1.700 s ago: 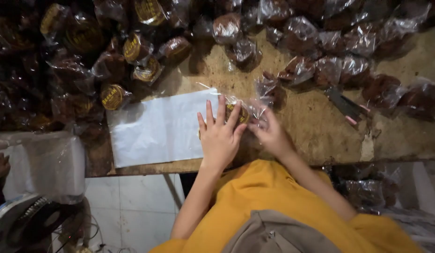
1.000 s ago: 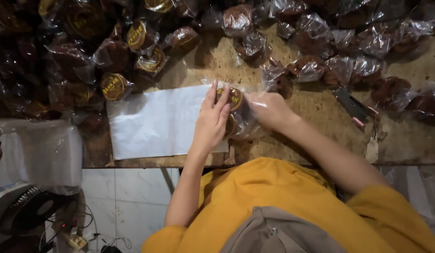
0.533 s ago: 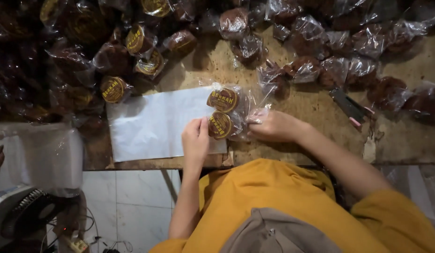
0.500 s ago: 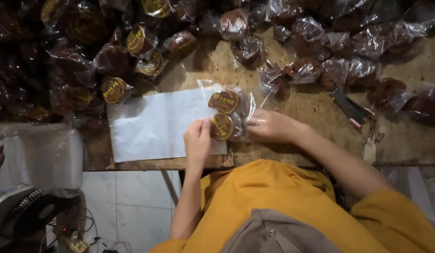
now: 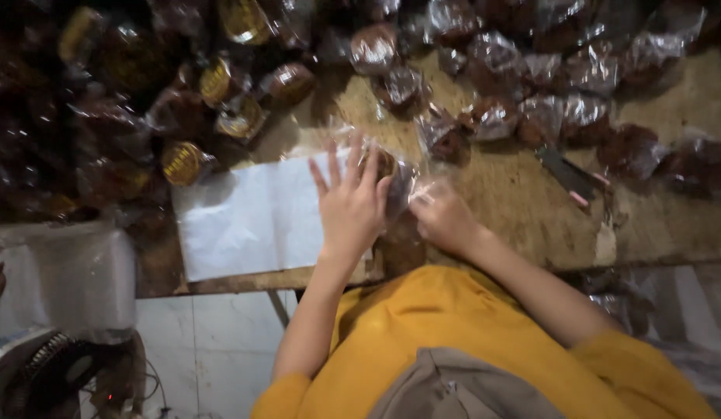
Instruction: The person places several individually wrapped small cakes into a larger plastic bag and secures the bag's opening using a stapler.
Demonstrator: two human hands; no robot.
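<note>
Left hand (image 5: 351,203) lies flat, fingers spread, hiding most of the clear crinkly packet (image 5: 395,182); right hand (image 5: 444,219) pinches its edge w/ blurred fingertips.

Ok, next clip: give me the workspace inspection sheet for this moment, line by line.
Surface: worn wooden table, scuffed, with a white paper sheet lying at its near edge.
Job's things: clear plastic bag of brown cakes, pressed flat on the sheet's right end.
Clutter: heaps of wrapped brown cakes across the far side, gold round labels on those at left; a dark flat tool with a pink tip.
Hands: left hand spread flat on the bag; right hand pinching its right end.
Cables: thin wires on the floor, lower left.
Surroundings: white plastic sack, fan, tiled floor.
</note>
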